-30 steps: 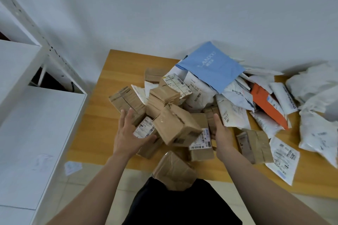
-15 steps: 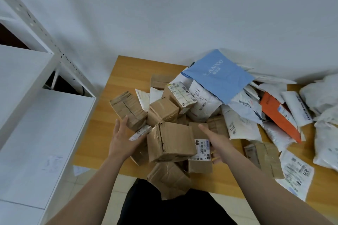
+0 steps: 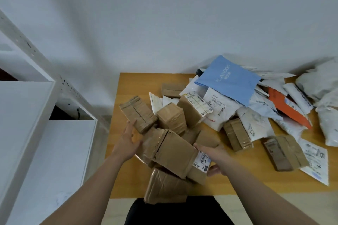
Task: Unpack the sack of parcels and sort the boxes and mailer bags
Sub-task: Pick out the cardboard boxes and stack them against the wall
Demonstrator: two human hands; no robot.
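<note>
While the left hand [image 3: 128,142] and right hand [image 3: 214,153] press straight-fingered on a taped box [image 3: 175,153] at six o'clock, mailer bags [image 3: 263,103] lie heaped at two o'clock on the table [image 3: 131,86]

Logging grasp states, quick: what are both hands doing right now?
Left hand: open, pressing the big brown box.
Right hand: open, flat against the labelled box.

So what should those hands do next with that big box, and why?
Probably lift the big cardboard box clear: the left hand and right hand flank it, it sits atop the pile, and a crumpled box below overhangs the table edge.
</note>
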